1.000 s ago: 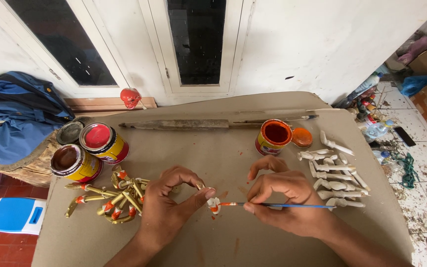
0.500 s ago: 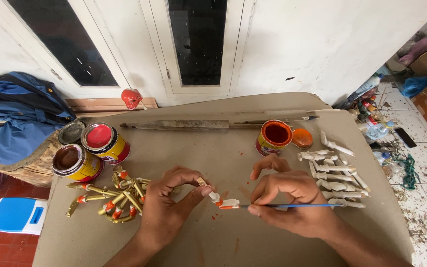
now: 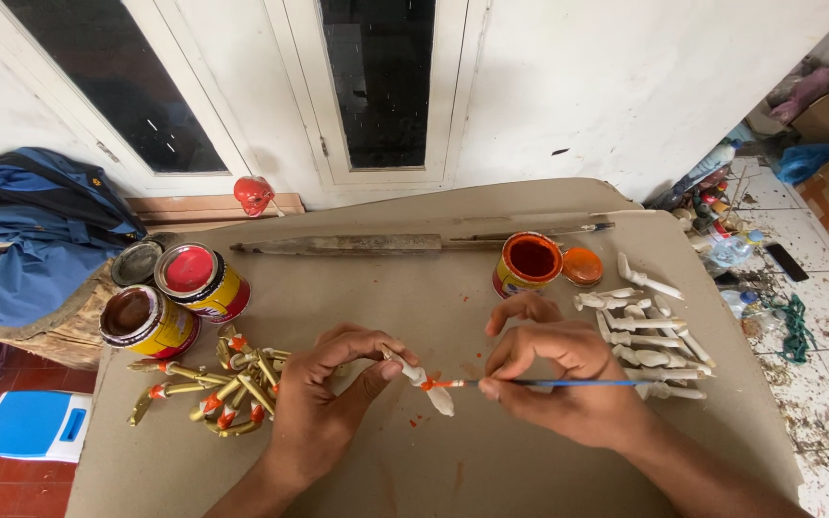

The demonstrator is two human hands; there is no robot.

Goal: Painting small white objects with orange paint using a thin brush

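Between painted gold pieces [image 3: 213, 388] and unpainted white pieces [image 3: 650, 331], left hand [image 3: 323, 403] pinching white figurine [image 3: 421, 379], right hand [image 3: 568, 379] gripping brush [image 3: 549, 383], orange paint tin [image 3: 527, 264] behind.

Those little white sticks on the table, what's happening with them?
A person is painting them. The left hand pinches one small white carved piece, while the right hand holds a thin blue-handled brush whose orange tip touches it. An open can of orange paint stands behind. Unpainted white pieces lie at right, gold and orange finished ones at left.
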